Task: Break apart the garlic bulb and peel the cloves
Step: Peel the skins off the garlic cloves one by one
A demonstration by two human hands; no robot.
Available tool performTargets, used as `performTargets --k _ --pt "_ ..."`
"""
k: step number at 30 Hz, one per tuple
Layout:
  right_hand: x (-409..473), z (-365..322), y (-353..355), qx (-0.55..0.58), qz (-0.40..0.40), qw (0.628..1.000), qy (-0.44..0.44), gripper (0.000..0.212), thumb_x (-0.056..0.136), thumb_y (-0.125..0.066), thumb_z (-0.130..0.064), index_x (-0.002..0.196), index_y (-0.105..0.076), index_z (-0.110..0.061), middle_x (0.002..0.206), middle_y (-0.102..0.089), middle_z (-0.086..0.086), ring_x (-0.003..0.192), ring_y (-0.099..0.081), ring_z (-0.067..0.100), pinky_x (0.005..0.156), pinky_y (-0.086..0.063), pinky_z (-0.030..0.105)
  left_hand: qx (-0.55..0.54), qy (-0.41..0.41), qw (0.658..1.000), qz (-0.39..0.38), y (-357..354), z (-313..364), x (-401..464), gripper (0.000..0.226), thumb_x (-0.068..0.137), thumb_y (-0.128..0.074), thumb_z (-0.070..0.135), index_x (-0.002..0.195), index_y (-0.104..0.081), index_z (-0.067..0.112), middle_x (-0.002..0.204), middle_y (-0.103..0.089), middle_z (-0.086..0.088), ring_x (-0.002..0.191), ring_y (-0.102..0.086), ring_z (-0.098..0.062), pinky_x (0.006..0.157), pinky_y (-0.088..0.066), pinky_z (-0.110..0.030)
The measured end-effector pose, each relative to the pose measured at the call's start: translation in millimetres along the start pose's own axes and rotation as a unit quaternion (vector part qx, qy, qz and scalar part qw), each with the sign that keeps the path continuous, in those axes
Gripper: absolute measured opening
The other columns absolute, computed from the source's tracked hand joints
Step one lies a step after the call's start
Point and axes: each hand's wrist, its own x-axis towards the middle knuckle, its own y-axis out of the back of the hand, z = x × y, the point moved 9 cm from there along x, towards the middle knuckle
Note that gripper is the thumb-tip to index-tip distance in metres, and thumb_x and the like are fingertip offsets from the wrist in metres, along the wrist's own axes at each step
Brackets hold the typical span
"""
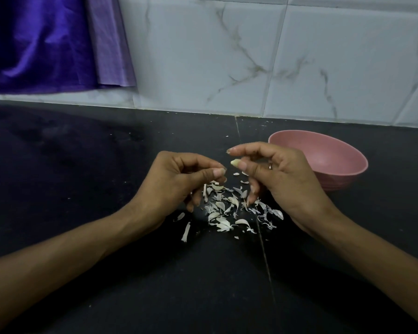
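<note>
- The garlic clove (235,162) was small and pale, and it sat between the thumb and a finger of our right hand (279,175), above the counter (106,189). Only its tip showed, so we could not tell if any skin was left on it.
- Our right hand was curled around the clove in a light pinch. In our judgement so small a hold could let the clove slip out and fall.
- Our left hand (176,182) was just beside it, with thumb and forefinger closed together. It seemed to pinch a thin flake of skin, but we could not tell for sure.
- The heap of peeled skins (227,208) lay on the counter directly under both hands. A fallen clove would probably be hard to find among them, because the colour is alike.
- The pink bowl (336,155) stood near, behind the right hand. We could not see its bottom. A careless throw could perhaps miss its rim.
</note>
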Motion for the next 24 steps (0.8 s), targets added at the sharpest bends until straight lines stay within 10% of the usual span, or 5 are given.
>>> performTargets --k 5,10,18,24 --pt "-0.8 2.0 -1.9 -0.041 -0.010 0.999 0.001 0.016 0.097 -0.058 -0.013 0.103 -0.072 -0.015 0.059 -0.053 -0.006 0.045 -0.058 0.021 0.051 -0.055 0.029 0.259 -0.154 0.952 0.046 8.4 18.1 -3.3 0.017 0.070 -0.080 0.048 0.078 -0.078 0.034 0.056 -0.064 0.021 0.044 -0.053 0.000 0.050 -0.045 -0.021" --pt "-5.1 -8.5 -10.3 -0.133 -0.024 0.989 0.065 0.014 0.097 -0.059 -0.010 0.101 -0.072 -0.013 0.084 -0.054 -0.006 0.052 -0.058 0.012 0.050 -0.056 0.030 0.324 -0.211 0.921 0.048 11.9 27.9 -2.6 0.036 0.074 -0.063 0.063 0.078 -0.077 0.030 0.066 -0.070 0.011 0.052 -0.060 -0.005 0.053 -0.052 -0.038" --pt "-7.7 -21.8 -12.2 -0.259 -0.019 0.949 0.179 0.011 0.092 -0.067 -0.011 0.102 -0.072 -0.013 0.085 -0.055 -0.018 0.063 -0.060 0.007 0.056 -0.052 0.023 0.374 -0.275 0.885 0.025 4.0 22.7 -2.4 0.032 0.081 -0.066 0.004 0.104 -0.076 0.024 0.091 -0.075 0.010 0.069 -0.056 0.007 0.060 -0.055 -0.037" --pt "-8.4 -26.8 -12.4 -0.275 -0.007 0.941 0.194 0.010 0.086 -0.075 -0.010 0.093 -0.069 -0.011 0.085 -0.064 -0.013 0.053 -0.060 0.018 0.051 -0.051 0.036 0.374 -0.264 0.887 0.067 11.4 27.5 -4.0 0.034 0.084 -0.060 0.054 0.093 -0.077 0.026 0.069 -0.073 0.008 0.057 -0.063 -0.003 0.054 -0.054 -0.035"
